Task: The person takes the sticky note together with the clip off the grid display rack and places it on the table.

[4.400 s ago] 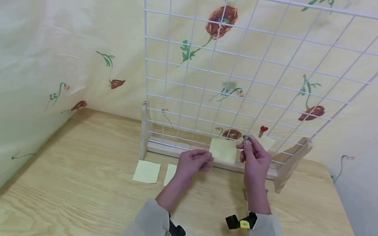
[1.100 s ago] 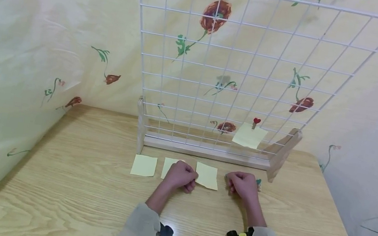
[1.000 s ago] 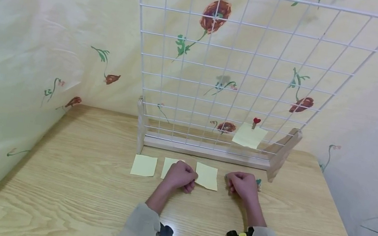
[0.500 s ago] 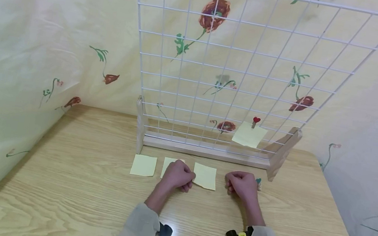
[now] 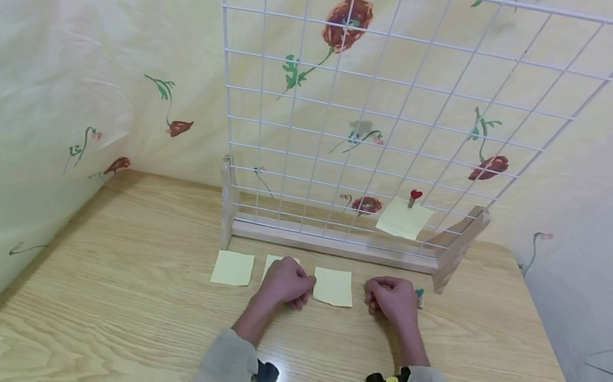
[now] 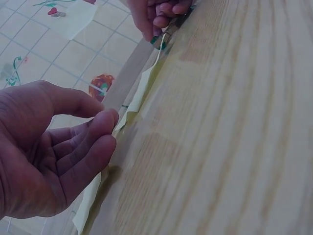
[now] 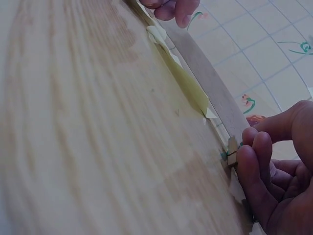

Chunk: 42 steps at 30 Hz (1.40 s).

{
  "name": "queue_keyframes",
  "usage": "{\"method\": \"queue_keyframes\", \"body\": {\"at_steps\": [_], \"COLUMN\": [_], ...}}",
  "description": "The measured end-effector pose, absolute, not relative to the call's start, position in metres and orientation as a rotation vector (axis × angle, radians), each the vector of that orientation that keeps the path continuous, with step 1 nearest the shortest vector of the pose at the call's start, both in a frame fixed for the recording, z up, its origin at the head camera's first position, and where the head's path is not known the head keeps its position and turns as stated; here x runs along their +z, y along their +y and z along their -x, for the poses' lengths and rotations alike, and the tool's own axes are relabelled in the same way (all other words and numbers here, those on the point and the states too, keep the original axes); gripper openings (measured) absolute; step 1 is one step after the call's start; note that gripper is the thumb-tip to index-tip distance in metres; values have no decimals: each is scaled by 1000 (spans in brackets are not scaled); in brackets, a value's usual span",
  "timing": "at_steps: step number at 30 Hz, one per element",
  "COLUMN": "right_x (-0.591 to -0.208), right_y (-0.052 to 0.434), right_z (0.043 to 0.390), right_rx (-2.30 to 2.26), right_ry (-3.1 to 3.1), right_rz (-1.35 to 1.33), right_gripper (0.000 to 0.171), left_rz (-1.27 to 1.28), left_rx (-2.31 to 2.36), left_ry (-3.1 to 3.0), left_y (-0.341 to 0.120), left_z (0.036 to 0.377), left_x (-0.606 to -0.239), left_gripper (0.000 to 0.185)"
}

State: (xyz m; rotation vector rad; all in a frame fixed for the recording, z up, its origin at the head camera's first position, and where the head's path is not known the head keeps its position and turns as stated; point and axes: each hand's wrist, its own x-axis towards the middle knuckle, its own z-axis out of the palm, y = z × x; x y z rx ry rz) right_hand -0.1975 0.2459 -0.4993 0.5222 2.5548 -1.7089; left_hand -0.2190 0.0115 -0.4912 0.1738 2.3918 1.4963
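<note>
My left hand (image 5: pixel 286 280) sits over a pale yellow sticky note (image 5: pixel 270 263) that it partly hides. Its loosely curled fingertips are close to the left edge of another sticky note (image 5: pixel 334 287) lying on the table; that edge curls up in the right wrist view. My right hand (image 5: pixel 393 298) pinches a small wooden clothespin (image 7: pixel 233 152) with a green decoration, low near the tabletop. A teal-topped clip (image 5: pixel 420 295) shows just beyond that hand. One sticky note (image 5: pixel 404 219) hangs on the white wire grid (image 5: pixel 328 103) by a clothespin with a red heart (image 5: pixel 415 196).
A further sticky note (image 5: pixel 232 268) lies at the left end of the row. The grid stands in a wooden base (image 5: pixel 334 246) with upright side feet (image 5: pixel 461 248) at the back of the wooden table (image 5: pixel 118 295). Floral cloth (image 5: pixel 180 40) surrounds the table.
Earlier, both hands were up at the grid with a sticky note and a clip; now that note lies on the table. Lately its left side dropped flat, and my left hand shifted slightly left.
</note>
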Motion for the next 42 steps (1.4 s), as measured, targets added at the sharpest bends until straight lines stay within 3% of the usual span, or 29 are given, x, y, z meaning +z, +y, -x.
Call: {"method": "queue_keyframes", "body": {"at_steps": [42], "right_x": [-435], "right_y": [277], "right_z": [200], "right_rx": [-2095], "right_ry": [2626], "right_rz": [-285], "right_gripper": [33], "left_rz": [-299], "left_rx": [1753], "left_ry": [2175], "left_y": [51], "left_z": [233], "left_x": [-473], "left_gripper": [24]}}
